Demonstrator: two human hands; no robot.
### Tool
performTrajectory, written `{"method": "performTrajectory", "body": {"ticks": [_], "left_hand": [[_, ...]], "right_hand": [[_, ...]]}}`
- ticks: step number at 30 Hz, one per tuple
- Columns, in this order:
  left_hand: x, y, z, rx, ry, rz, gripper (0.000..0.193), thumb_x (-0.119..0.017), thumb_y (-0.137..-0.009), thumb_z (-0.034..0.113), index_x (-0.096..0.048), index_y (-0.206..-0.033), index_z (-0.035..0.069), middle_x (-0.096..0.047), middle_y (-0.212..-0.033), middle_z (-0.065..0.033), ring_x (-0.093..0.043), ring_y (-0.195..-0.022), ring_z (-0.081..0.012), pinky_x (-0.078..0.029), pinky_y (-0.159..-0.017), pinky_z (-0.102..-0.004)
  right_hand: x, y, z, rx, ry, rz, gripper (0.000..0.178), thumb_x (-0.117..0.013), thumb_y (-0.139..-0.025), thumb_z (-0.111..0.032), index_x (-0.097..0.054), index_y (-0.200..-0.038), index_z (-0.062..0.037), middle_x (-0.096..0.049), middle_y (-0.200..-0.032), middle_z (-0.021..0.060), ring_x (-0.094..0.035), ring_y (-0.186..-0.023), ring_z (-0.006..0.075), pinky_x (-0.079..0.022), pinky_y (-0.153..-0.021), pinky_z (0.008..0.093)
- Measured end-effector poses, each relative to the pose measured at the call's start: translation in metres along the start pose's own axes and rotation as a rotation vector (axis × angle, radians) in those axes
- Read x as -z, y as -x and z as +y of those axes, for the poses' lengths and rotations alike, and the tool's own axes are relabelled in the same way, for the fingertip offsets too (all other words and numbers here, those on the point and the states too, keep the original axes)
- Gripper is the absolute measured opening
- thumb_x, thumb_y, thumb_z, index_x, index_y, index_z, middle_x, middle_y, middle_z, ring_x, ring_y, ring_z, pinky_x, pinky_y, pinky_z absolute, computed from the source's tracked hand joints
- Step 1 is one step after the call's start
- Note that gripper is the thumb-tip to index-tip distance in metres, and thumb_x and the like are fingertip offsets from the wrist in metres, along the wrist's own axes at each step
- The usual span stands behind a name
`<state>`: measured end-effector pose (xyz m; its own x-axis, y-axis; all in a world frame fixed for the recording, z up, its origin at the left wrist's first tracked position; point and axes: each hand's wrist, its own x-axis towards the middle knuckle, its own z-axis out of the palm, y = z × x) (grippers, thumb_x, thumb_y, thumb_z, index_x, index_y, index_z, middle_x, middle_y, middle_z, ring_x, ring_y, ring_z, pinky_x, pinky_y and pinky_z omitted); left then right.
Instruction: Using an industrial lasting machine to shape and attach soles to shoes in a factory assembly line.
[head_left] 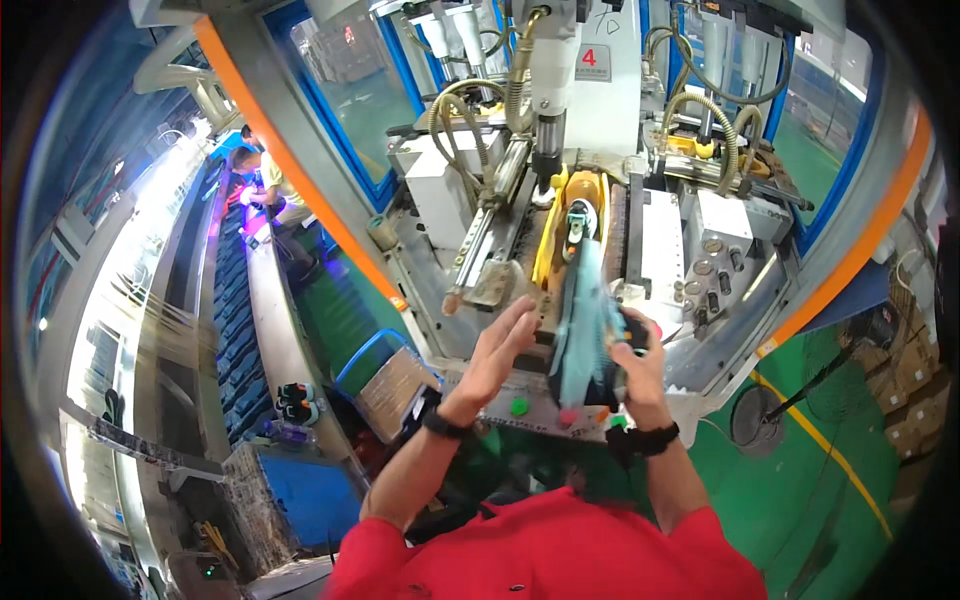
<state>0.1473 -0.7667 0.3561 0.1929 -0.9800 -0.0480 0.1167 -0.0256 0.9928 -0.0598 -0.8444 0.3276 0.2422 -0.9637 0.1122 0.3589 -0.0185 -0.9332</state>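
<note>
My right hand (640,368) grips a shoe (580,330), dark with a light blue side, which is smeared by motion. It is held upright in front of the pressing machine (610,90). To its left is my left hand (497,355), fingers stretched out and holding nothing; it appears apart from the shoe. Just beyond, between yellow pads (545,240) in the machine, sits another shoe-like piece (578,222) in white and teal. The held shoe partly hides it. Below the hands, a green button (519,407) shows on the machine's front panel.
On the left runs a conveyor (262,310), with a pair of dark shoes (297,405) and a plastic bottle (290,432) at its near end. A co-worker (272,180) is farther along it. A cart (390,390) stands left; a floor fan (757,420) stands right.
</note>
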Motion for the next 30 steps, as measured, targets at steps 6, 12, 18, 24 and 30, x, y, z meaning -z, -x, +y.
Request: {"method": "performTrajectory", "body": {"ticks": [6,12,18,24,30], "left_hand": [[0.006,-0.214,-0.083,-0.067,-0.615,0.316,0.069,-0.073,-0.078,0.047,-0.053,-0.114,-0.008,-0.063,-0.108,-0.0263,-0.061,-0.102,-0.0363,-0.048,-0.086,-0.0394],[-0.004,-0.337,-0.143,0.026,-0.788,0.275,0.095,-0.075,-0.074,0.037,-0.029,-0.139,-0.015,-0.054,-0.126,-0.0338,-0.054,-0.118,-0.0429,-0.044,-0.1,-0.0441],[-0.011,-0.367,-0.145,0.197,-0.838,0.314,0.07,-0.071,-0.075,0.022,-0.038,-0.129,-0.008,-0.06,-0.115,-0.0292,-0.057,-0.113,-0.0421,-0.046,-0.097,-0.0462],[0.02,-0.265,-0.084,0.443,0.38,0.059,0.021,-0.072,-0.079,0.007,-0.065,-0.098,0.001,-0.068,-0.085,-0.0079,-0.066,-0.076,-0.0172,-0.054,-0.059,-0.0331],[0.087,-0.086,-0.033,0.336,0.384,0.136,0.048,-0.072,-0.084,0.011,-0.052,-0.125,-0.003,-0.063,-0.11,-0.0062,-0.063,-0.098,-0.0157,-0.053,-0.082,-0.0281]], "right_hand": [[0.086,-0.014,-0.036,0.098,0.132,0.335,0.051,-0.066,-0.074,-0.004,-0.054,-0.123,-0.0012,-0.059,-0.104,0.0028,-0.057,-0.087,0.0102,-0.046,-0.081,0.0239],[0.113,0.004,-0.062,0.136,0.396,0.651,0.054,-0.062,-0.07,-0.002,-0.053,-0.123,0.0002,-0.056,-0.108,0.0058,-0.055,-0.091,0.0144,-0.046,-0.083,0.0265],[0.113,-0.036,-0.068,0.146,0.743,0.738,0.052,-0.064,-0.07,-0.003,-0.055,-0.121,0.0017,-0.058,-0.109,0.0067,-0.055,-0.095,0.0143,-0.046,-0.087,0.0275],[0.097,-0.207,-0.067,0.107,1.001,0.35,0.043,-0.073,-0.068,-0.011,-0.059,-0.107,0.0019,-0.065,-0.09,0.0084,-0.06,-0.078,0.0149,-0.05,-0.069,0.0282],[-0.022,-0.359,0.032,-0.28,1.466,-0.154,0.06,-0.082,-0.061,-0.032,-0.064,-0.106,0.0047,-0.067,-0.107,0.0241,-0.067,-0.098,0.0323,-0.053,-0.084,0.0386]]}}
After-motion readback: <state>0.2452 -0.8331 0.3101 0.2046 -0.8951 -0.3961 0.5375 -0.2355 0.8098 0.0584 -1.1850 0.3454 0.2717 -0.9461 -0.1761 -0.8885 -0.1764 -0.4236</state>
